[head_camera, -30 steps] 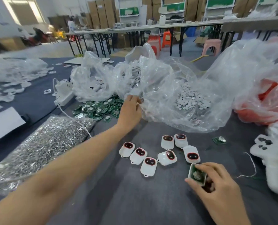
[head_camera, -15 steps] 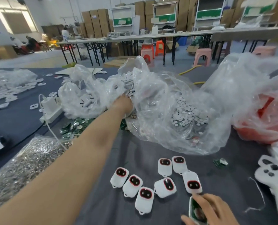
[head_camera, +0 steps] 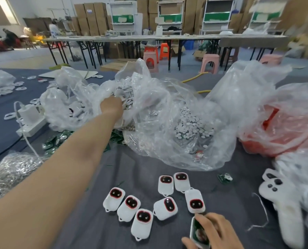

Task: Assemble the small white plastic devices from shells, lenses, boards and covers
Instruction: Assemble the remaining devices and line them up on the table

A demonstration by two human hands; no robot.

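Workshop table: grey cloth, lower frame, strewn with part bags.
Left hand: upper centre-left, plunged into clear plastic bag of white covers, likely fetching one; fingers hidden, grip unclear.
Right hand: bottom edge, clamped round open white plastic shell with green board, held face-up for capping.
Finished white devices: clustered just above right hand, well apart from left.

Single head view, close above worktop, facing forward and down toward far hall; edges smeared, likely lens distortion
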